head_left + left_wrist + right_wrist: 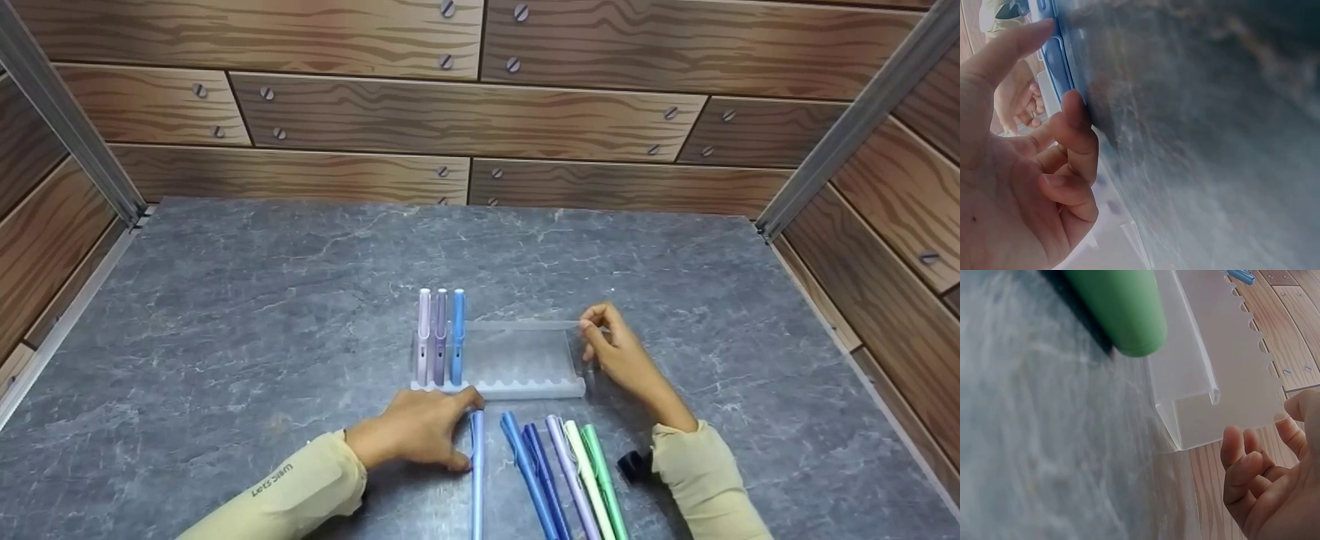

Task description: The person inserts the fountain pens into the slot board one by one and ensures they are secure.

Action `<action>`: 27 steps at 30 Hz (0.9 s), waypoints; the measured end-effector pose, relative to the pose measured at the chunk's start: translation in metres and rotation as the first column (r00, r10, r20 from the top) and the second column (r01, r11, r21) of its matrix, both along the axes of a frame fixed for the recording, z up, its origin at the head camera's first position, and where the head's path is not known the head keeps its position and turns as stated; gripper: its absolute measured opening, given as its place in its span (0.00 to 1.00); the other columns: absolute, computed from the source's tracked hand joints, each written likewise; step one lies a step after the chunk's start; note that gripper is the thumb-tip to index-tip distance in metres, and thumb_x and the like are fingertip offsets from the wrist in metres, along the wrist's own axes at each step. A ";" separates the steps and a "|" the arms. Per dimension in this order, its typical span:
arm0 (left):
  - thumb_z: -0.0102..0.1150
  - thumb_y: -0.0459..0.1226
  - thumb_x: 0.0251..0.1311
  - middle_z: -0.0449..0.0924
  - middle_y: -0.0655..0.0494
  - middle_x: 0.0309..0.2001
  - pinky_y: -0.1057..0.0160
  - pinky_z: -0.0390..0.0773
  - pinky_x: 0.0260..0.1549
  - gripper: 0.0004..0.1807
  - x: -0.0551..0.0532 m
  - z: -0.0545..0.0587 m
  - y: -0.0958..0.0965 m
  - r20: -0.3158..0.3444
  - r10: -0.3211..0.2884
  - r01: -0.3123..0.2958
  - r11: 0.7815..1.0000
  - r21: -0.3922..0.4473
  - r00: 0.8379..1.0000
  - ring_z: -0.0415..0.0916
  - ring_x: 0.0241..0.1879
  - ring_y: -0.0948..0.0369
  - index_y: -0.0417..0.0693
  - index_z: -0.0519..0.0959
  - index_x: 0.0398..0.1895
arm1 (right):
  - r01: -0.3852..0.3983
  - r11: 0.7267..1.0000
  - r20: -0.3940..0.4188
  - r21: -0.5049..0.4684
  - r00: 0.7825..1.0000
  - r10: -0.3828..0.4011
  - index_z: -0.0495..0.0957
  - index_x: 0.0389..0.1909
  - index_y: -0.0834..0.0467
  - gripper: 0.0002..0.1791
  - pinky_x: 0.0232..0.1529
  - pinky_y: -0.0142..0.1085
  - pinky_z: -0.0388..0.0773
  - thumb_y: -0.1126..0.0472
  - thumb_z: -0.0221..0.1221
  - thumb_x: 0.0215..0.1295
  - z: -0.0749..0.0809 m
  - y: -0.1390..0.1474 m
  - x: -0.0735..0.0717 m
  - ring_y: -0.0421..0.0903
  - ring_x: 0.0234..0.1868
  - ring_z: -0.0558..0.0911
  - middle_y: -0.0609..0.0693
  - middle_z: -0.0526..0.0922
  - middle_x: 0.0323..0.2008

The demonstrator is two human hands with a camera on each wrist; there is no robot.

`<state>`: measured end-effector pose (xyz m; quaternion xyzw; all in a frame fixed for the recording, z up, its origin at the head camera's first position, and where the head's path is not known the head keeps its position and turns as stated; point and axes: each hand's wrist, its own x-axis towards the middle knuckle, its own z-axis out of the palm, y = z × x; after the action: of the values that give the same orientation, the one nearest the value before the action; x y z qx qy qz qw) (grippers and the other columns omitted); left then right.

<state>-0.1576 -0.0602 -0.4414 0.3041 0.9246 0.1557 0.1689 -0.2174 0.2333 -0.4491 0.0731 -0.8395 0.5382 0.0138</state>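
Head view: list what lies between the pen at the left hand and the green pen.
Left to right in the head view: blue pen, navy pen, lavender pen, pale green pen.

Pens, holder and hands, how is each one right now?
Left hand: pinching the light blue pen
Light blue pen: out of the holder
Right hand: pinching the holder's corner
Holder: partly filled, slots free
Three pens: upright in the holder
Five other pens: lying loose on the table
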 end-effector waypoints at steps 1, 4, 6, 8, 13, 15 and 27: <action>0.73 0.54 0.39 0.84 0.52 0.44 0.54 0.75 0.34 0.37 0.000 0.000 0.000 -0.003 0.000 0.000 1.000 -0.001 1.000 0.80 0.39 0.55 0.60 0.70 0.56 | 0.000 1.000 -0.002 0.000 1.000 0.000 0.66 0.43 0.65 0.05 0.21 0.27 0.67 0.65 0.48 0.73 0.000 0.000 0.000 0.41 0.21 0.74 0.51 0.69 0.32; 0.73 0.53 0.39 0.84 0.52 0.44 0.53 0.75 0.35 0.36 0.001 0.000 0.000 -0.009 0.000 0.000 1.000 0.001 1.000 0.80 0.39 0.54 0.60 0.71 0.55 | -0.002 1.000 -0.005 0.001 1.000 0.002 0.67 0.43 0.65 0.05 0.21 0.27 0.67 0.65 0.48 0.73 0.000 -0.001 0.000 0.41 0.21 0.74 0.51 0.69 0.32; 0.73 0.53 0.39 0.84 0.52 0.44 0.53 0.75 0.34 0.36 0.001 -0.001 0.000 -0.017 -0.001 0.001 1.000 0.004 1.000 0.80 0.39 0.54 0.59 0.71 0.55 | -0.003 1.000 -0.007 0.001 1.000 0.003 0.67 0.43 0.64 0.05 0.21 0.27 0.67 0.65 0.48 0.73 0.001 -0.001 0.000 0.41 0.21 0.74 0.52 0.70 0.33; 0.73 0.53 0.38 0.84 0.52 0.43 0.53 0.76 0.34 0.36 0.001 -0.001 0.001 -0.030 -0.003 0.003 1.000 0.002 1.000 0.81 0.39 0.54 0.59 0.71 0.54 | -0.004 1.000 -0.007 -0.003 1.000 0.004 0.67 0.43 0.65 0.05 0.21 0.27 0.67 0.65 0.48 0.73 0.001 0.000 0.000 0.41 0.21 0.74 0.52 0.70 0.33; 0.73 0.52 0.38 0.84 0.54 0.40 0.55 0.76 0.32 0.35 0.002 -0.001 0.002 -0.070 -0.019 0.019 1.000 -0.007 0.997 0.80 0.39 0.56 0.57 0.70 0.53 | -0.002 1.000 0.002 -0.001 1.000 0.002 0.66 0.43 0.64 0.05 0.21 0.27 0.67 0.65 0.47 0.73 0.000 0.000 0.000 0.42 0.22 0.75 0.51 0.69 0.33; 0.73 0.52 0.38 0.83 0.56 0.38 0.56 0.75 0.30 0.35 0.003 -0.001 0.003 -0.082 -0.023 0.023 1.000 -0.003 0.996 0.80 0.38 0.57 0.56 0.70 0.52 | -0.001 1.000 0.003 0.001 1.000 0.001 0.66 0.43 0.64 0.05 0.21 0.27 0.67 0.65 0.47 0.73 -0.001 0.000 -0.001 0.42 0.22 0.75 0.51 0.69 0.33; 0.72 0.39 0.39 0.76 0.68 0.23 0.70 0.67 0.21 0.36 0.003 0.000 0.000 0.082 -0.013 -0.004 0.980 0.199 0.997 0.67 0.20 0.71 0.55 0.66 0.54 | 0.004 1.000 -0.010 0.012 1.000 -0.004 0.66 0.43 0.64 0.05 0.21 0.26 0.67 0.65 0.48 0.73 -0.001 0.001 -0.001 0.41 0.22 0.75 0.51 0.69 0.34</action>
<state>-0.1549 -0.0605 -0.4419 0.3147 0.8958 0.2596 0.1762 -0.2187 0.2339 -0.4506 0.0741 -0.8428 0.5328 0.0186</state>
